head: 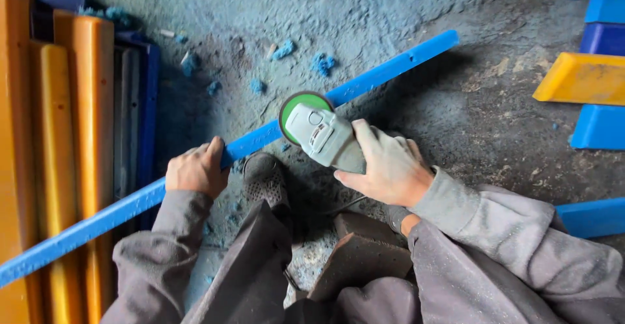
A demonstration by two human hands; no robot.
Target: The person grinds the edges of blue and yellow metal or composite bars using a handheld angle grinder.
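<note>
Orange bars (91, 102) leaning stacked at the left, yellow wedge (579, 80) and blue pieces (602, 125) sitting right, blue shavings (322, 63) littering the dusty floor (469, 109).

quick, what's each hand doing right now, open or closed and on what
Left hand: closed around the long blue bar.
Right hand: closed on the body of the grey angle grinder, whose green disc is at the bar.

Long blue bar (390, 70) lies diagonally on the floor — grey grinder's (322, 135) green disc against it.
</note>
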